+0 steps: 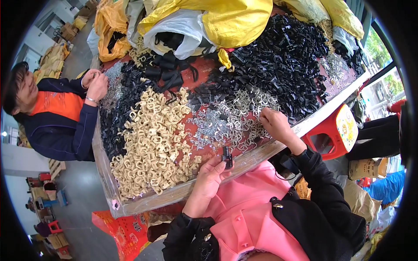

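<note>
My left hand (208, 177) holds a small black plastic buckle (227, 156) upright by the near edge of the table (143, 201). Farther out, my right hand (274, 125) reaches onto the table and its fingertips pinch at a spread of thin silver wire clips (226, 122). A big heap of beige plastic buckles (152, 143) lies left of my hands. Behind my right hand, a large mound of black plastic buckles (283, 61) covers the far right of the table.
Another person at the table's left end works with both hands (93, 82) over more black parts (122, 104). Yellow and white sacks (209, 21) are piled at the far side. A red plastic stool (333, 132) stands to my right, a red patterned box (124, 230) below the table.
</note>
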`<state>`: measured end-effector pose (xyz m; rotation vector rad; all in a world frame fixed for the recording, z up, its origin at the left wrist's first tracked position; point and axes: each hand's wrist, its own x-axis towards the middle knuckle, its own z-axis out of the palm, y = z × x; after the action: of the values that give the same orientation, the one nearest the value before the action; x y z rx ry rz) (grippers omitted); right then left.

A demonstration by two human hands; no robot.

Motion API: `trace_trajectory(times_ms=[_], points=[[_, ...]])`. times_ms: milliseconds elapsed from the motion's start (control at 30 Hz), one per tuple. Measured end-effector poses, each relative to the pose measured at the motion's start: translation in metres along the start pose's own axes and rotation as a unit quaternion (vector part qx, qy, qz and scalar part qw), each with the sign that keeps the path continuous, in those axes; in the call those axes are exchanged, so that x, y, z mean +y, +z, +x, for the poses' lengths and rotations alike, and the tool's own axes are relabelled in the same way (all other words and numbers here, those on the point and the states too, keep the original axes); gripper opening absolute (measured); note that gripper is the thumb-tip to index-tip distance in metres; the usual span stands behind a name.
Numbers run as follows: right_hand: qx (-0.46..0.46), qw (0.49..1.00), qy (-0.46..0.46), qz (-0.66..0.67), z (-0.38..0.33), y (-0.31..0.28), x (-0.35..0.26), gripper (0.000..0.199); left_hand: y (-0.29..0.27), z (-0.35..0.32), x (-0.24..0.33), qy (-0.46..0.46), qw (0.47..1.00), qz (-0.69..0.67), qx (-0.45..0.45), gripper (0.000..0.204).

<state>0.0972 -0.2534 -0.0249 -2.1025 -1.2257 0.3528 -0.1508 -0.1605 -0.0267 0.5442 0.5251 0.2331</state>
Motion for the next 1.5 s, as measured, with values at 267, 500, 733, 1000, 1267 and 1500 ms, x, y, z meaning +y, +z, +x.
trace_trajectory(times_ms=[267, 500, 733, 1000, 1267, 1500], points=[[-0.009, 1.0, 0.0, 0.014, -0.004, 0.003, -0.004, 0.012, 0.002, -0.006, -0.006, 0.016, 1.0, -0.001, 0.005, 0.028], [-0.126, 0.935, 0.088, 0.318, -0.005, 0.007, -0.017, 0.015, 0.0, -0.003, -0.005, 0.016, 1.0, -0.008, 0.004, 0.028], [-0.247, 0.777, 0.138, 0.562, -0.023, 0.025, -0.062, 0.013, 0.011, -0.001, 0.001, 0.084, 0.993, -0.066, -0.054, 0.028], [-0.157, 0.893, -0.018, 0.422, -0.04, 0.044, -0.079, 0.013, 0.01, -0.011, 0.0, 0.141, 0.985, -0.075, -0.066, 0.03], [-0.173, 0.892, -0.07, 0.412, -0.049, 0.044, -0.087, 0.013, 0.006, -0.013, -0.002, 0.153, 0.983, -0.069, -0.076, 0.034], [-0.146, 0.923, -0.093, 0.344, -0.042, 0.04, -0.084, 0.012, -0.001, -0.01, 0.0, 0.08, 0.985, -0.12, -0.092, 0.036]])
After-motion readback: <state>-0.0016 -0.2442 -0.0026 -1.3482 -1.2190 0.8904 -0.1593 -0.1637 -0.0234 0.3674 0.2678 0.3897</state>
